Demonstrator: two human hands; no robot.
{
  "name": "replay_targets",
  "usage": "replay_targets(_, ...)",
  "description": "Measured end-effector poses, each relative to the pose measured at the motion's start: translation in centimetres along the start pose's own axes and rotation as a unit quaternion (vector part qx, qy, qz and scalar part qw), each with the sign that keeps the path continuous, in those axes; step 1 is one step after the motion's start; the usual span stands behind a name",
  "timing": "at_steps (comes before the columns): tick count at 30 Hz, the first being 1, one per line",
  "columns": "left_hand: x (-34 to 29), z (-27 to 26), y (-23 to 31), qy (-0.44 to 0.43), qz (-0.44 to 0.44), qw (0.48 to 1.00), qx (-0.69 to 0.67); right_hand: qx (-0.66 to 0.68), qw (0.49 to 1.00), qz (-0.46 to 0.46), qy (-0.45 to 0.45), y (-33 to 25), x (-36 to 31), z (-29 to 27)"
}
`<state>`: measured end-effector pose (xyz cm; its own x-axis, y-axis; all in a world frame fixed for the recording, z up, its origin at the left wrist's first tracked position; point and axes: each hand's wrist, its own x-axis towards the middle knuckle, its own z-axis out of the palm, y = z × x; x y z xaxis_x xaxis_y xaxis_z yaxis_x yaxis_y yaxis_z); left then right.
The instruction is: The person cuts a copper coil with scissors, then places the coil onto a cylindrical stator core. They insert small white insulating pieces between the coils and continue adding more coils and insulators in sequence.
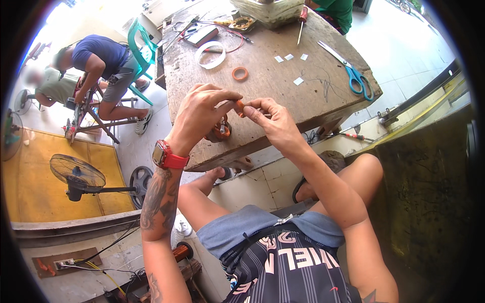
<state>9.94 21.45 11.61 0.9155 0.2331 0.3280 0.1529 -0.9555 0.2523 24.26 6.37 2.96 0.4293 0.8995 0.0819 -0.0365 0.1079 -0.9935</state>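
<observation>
My left hand (204,108), with a red watch on its wrist, and my right hand (273,120) meet over the near edge of the wooden table (273,48). Between their fingertips they pinch a small orange piece (240,108), mostly covered by the fingers. Below my left hand, partly hidden by it, a dark round part with copper-coloured windings (221,130) rests at the table edge. Just beyond the hands lies an orange ring (240,73), with a white ring-shaped roll (211,55) farther back.
Blue-handled scissors (356,81), several small white squares (298,81) and a screwdriver (302,22) lie on the table. At the back stand a grey box with leads (201,35) and a dirty tub (270,11). A fan (78,174) and a co-worker (103,58) are at left.
</observation>
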Motion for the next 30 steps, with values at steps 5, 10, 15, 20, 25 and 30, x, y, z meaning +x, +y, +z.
replay_targets(5, -0.3, 0.0, -0.1, 0.020, 0.073, 0.996, 0.052, 0.012, 0.999, 0.038, -0.020, -0.8, 0.6, 0.4)
replay_targets(10, -0.5, -0.3, 0.0, -0.014, -0.007, 0.999, 0.036, -0.002, 0.999, 0.030, -0.036, -1.5, 0.9, 0.8)
replay_targets(15, -0.6, -0.7, -0.4, -0.060, -0.163, 0.964, -0.200, 0.005, 0.998, -0.002, -0.060, -1.1, 0.3, 0.9)
replay_targets(20, -1.1, -0.7, -1.2, -0.068, -0.190, 0.948, -0.248, -0.007, 0.997, -0.059, -0.052, -0.4, 0.0, 1.0)
replay_targets(25, -1.4, -0.5, -0.9, -0.059, -0.223, 0.934, -0.273, 0.004, 0.997, -0.040, -0.071, -0.2, 0.1, 1.2)
replay_targets(30, -1.8, -0.6, 1.3, -0.004, -0.230, 0.942, -0.245, 0.030, 0.997, -0.033, -0.067, 0.0, -0.1, 1.6)
